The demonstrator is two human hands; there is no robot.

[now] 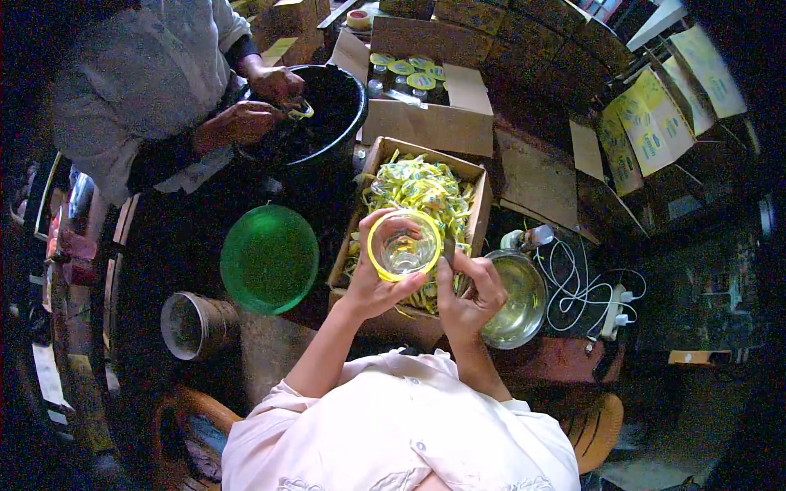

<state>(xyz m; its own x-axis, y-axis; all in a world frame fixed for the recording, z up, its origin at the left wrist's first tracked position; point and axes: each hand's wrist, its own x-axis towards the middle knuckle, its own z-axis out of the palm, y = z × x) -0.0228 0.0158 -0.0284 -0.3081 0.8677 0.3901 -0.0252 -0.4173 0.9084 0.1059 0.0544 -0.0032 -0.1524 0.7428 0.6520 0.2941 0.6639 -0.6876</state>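
My left hand (372, 274) is closed around a clear plastic cup (407, 255) with a yellow rim, its mouth facing up toward me. Beside the rim, my right hand (472, 295) has its fingers pinched on a thin, dark, blade-like tool (448, 250), mostly hidden by the fingers. Both hands hover over the near part of an open cardboard box (481, 196). Yellow-green plastic trimmings (417, 184) with printed film fill that box.
A glass bowl (524, 299) stands right of my hands, near a white cable and power strip (612, 315). Left are a green basin (270, 260) and a bucket (187, 327). Across, a co-worker's hands (262, 106) work over a black tub (356, 123), beside a carton (426, 124) of lidded cups.
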